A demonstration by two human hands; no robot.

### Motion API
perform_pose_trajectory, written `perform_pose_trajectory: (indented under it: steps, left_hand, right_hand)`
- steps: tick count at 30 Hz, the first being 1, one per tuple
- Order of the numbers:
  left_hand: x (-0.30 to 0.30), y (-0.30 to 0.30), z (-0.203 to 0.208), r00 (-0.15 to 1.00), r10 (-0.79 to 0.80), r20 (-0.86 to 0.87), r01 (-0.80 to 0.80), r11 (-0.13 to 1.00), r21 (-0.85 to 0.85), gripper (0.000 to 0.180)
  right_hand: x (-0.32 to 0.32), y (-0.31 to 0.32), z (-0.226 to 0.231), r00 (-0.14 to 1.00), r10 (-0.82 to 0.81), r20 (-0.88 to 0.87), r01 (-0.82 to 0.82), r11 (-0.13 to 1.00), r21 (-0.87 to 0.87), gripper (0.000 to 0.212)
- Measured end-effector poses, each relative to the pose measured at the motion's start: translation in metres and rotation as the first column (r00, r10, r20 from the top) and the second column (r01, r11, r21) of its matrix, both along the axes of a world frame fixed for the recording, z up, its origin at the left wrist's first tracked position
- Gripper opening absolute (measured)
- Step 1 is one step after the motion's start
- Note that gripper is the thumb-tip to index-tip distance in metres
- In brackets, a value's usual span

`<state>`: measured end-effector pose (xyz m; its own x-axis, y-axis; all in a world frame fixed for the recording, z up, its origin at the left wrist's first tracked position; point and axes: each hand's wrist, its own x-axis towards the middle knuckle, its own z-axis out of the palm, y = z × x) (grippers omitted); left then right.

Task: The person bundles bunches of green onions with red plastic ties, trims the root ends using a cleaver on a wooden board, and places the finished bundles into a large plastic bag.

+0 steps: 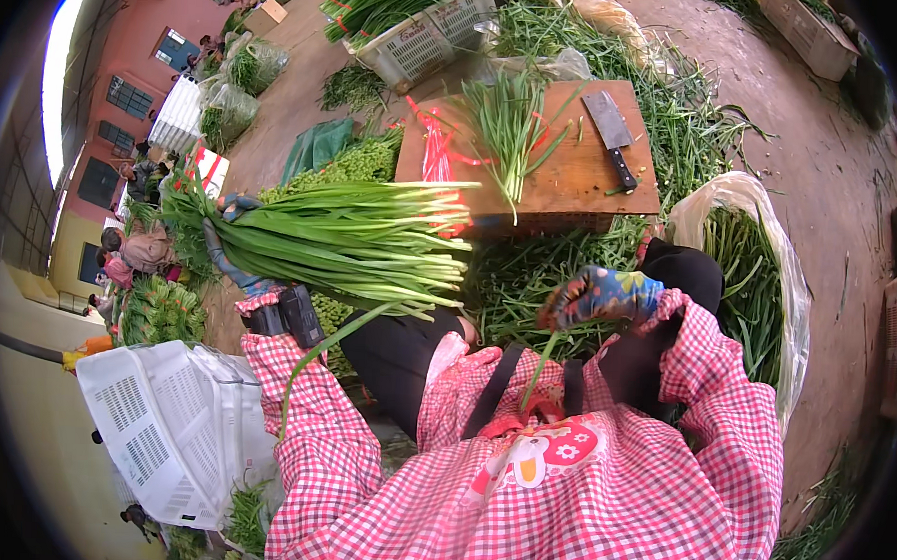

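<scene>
A: What does the left hand [231,256] hold?

B: It wears a blue glove, and its fingers are closed around a thick bundle of green chives [340,237]. The grip is near the leafy end at 9 o'clock, and the cut stalk ends point to 3 o'clock, toward the wooden board [573,175]. The bundle lies almost level above the person's black trousers.

A: And the right hand [600,295]?

B: It has a patterned glove with many colours. The fingers are curled tight, and a single green stalk [540,369] hangs down from the fist toward 6 o'clock, in front of the red checked apron. How exactly the fingers pinch it I cannot tell, because the glove hides them.

A: What is on the board?

B: The board is at 12 o'clock from the hands. A cleaver [613,135] with a dark handle lies on its right part. A small loose bunch of chives [510,133] lies in the middle, and red bands [436,149] lie on its left part.

A: And around the person?

B: Loose chives cover the ground beside the board. A clear plastic bag [769,264] with chives stands open at 3 o'clock. A white plastic crate [167,423] lies at 8 o'clock, and another crate [419,34] full of chives stands at 12 o'clock, behind the board.
</scene>
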<state>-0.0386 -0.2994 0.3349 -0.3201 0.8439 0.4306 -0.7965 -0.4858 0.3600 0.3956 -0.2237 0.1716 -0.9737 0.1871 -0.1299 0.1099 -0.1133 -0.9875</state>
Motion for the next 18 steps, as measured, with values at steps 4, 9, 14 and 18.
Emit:
perform_pose_trajectory:
  steps: [4, 9, 14, 18]
  left_hand:
    - [-0.009, -0.003, -0.003, 1.0, -0.009, -0.008, 0.009, 1.0, -0.006, 0.026]
    - [-0.006, -0.008, -0.001, 0.997, -0.026, -0.069, 0.026, 1.0, -0.012, 0.024]
    - [0.01, -0.005, -0.002, 0.984, -0.17, 0.052, 0.167, 0.984, 0.059, 0.022]
    - [0.005, -0.012, -0.001, 0.958, -0.285, -0.009, 0.285, 0.957, 0.043, 0.023]
  right_hand:
    - [0.001, -0.007, -0.015, 0.972, -0.164, 0.171, 0.026, 0.793, 0.608, 0.041]
    - [-0.036, -0.014, -0.003, 0.882, -0.463, -0.093, 0.451, 0.884, -0.123, 0.045]
    - [-0.081, -0.01, -0.001, 0.723, -0.663, -0.194, 0.555, 0.725, -0.408, 0.042]
    - [-0.108, -0.014, -0.003, 0.758, -0.572, -0.313, 0.328, 0.749, -0.575, 0.036]
